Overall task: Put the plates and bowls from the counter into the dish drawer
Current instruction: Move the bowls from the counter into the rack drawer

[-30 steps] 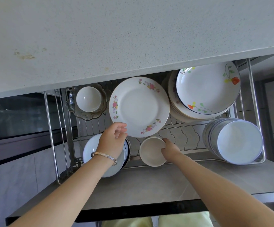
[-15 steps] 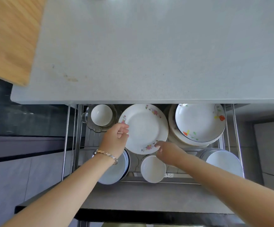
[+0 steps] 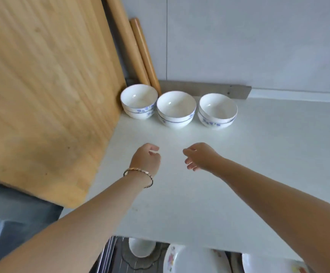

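Observation:
Three white bowls with blue flower prints stand in a row at the back of the white counter (image 3: 258, 164): a left stack of two bowls (image 3: 139, 101), a middle bowl (image 3: 176, 108) and a right stack of two bowls (image 3: 217, 110). My left hand (image 3: 146, 159), with a bracelet on the wrist, hovers over the counter in front of them, fingers loosely curled and empty. My right hand (image 3: 198, 156) hovers beside it, fingers apart and empty. The open dish drawer (image 3: 118, 255) shows at the bottom edge with a flowered plate (image 3: 181, 259) and a small white bowl (image 3: 141, 248) in it.
A large wooden cutting board (image 3: 46, 91) leans at the left, touching the left bowl stack. Two wooden rolling pins (image 3: 138, 52) lean against the wall behind the bowls. A grey strip (image 3: 209, 91) runs along the wall base.
Both hands left the plate and bowl in the drawer and rose over the counter. The view swung up from the drawer to the row of bowls at the back.

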Available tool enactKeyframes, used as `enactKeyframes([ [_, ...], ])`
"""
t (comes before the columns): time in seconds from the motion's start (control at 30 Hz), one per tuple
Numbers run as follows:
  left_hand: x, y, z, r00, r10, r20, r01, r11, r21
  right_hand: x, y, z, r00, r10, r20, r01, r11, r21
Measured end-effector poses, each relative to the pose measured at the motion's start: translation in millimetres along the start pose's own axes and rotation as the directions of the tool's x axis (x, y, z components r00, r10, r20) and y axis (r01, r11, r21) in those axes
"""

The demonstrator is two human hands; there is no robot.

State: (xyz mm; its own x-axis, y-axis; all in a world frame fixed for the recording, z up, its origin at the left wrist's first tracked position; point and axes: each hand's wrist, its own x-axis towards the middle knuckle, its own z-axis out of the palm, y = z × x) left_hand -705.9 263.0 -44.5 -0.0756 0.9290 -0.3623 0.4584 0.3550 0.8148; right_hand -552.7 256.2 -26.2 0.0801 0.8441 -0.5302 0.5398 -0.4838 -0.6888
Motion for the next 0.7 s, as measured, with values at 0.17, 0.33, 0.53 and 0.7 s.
enactKeyframes([
  [0.17, 82, -8, -14, 0.999, -0.051, -0.001, 0.051, 0.995, 0.081, 92, -34, -10, 0.959, 0.268, -0.089, -0.187, 0.838, 0.512],
  [0.33, 119, -31, -14, 0.998, -0.054, 0.034, 0.051, 0.996, 0.079, 159, -39, -2, 0.941, 0.324, -0.094, -0.138, 0.624, 0.769],
  [0.53, 118, -44, -2, 0.998, -0.034, 0.057, 0.038, 0.997, -0.074, 155, -23, 10, 0.946, 0.28, -0.165, -0.014, 0.541, 0.841],
  [0.7, 84, -17, 9, 0.979, -0.071, 0.193, 0.139, 0.919, -0.37, 89, 19, 13, 0.962, 0.262, -0.078, -0.084, 0.557, 0.826],
])
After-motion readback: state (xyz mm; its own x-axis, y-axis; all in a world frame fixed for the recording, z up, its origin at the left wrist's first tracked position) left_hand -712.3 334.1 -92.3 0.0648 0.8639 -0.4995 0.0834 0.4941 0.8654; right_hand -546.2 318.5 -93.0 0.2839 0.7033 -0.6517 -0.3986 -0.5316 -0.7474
